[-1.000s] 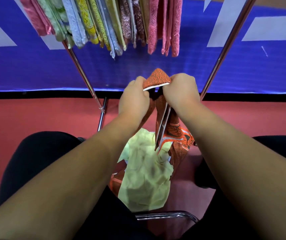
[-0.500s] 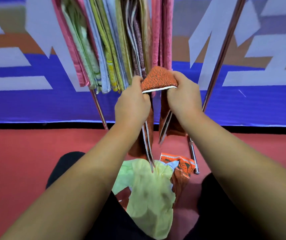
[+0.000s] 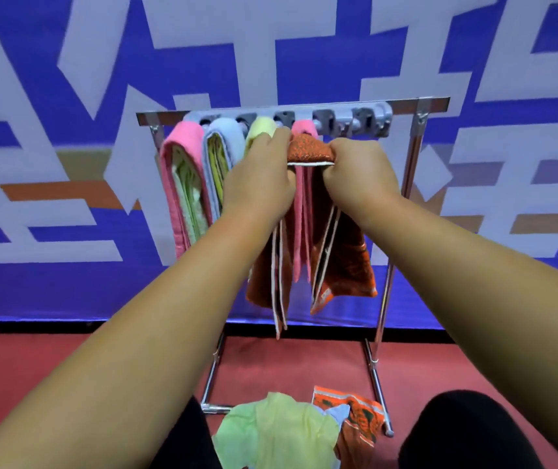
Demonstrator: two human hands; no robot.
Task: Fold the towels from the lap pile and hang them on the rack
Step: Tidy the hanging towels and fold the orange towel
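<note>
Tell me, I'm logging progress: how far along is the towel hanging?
Done: several folded towels, among them a pink towel and a blue towel, hang on the rack. In hand: the left hand and right hand grip a folded orange towel at the bar. Left: a green towel and an orange cloth lie in the lap pile.

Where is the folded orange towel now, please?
Head view, centre: the folded orange towel hangs gripped between left hand and right hand, near the rack's top bar, before a pink towel.

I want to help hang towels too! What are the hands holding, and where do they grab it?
The left hand and right hand pinch the folded orange towel at its top fold, one at each end.
</note>
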